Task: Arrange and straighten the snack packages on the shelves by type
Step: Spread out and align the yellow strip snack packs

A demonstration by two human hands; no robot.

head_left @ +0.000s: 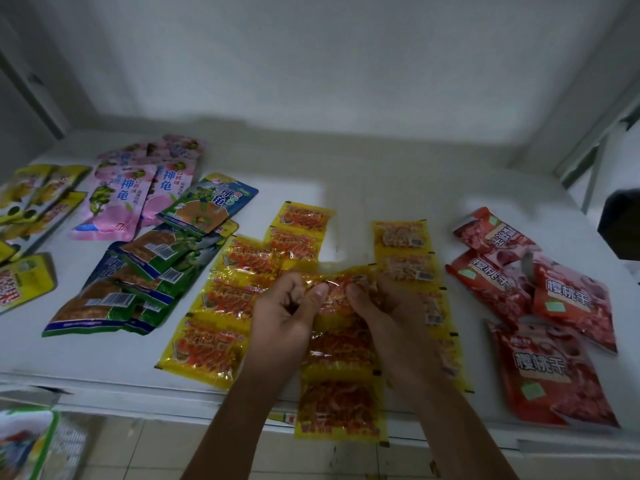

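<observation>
A strip of joined yellow snack packets (341, 368) is held up over the front edge of a white shelf (363, 188) by both hands, its lower packets hanging past the shelf lip. The top of the strip is pinched by the left hand (289, 318) between thumb and curled fingers, and it is gripped from the other side by the right hand (388, 313), whose fingers are curled round the crumpled upper packet. Just left of the hands, a second yellow strip (221, 306) is laid flat on the shelf with its printed face up, and a shorter one (299, 233) is seen behind it. To the right of the hands, a further yellow strip (407, 251) is laid with its barcode side up, partly covered by the right forearm. Red pouches (554, 327) are scattered in a loose overlapping heap at the right end of the shelf. Green and blue pouches (138, 275) are piled at the left of the yellow strips, pink pouches (138, 188) are spread behind them, and yellow packages (38, 202) are found at the far left edge. A pale tiled floor (145, 452) is visible below the shelf.
</observation>
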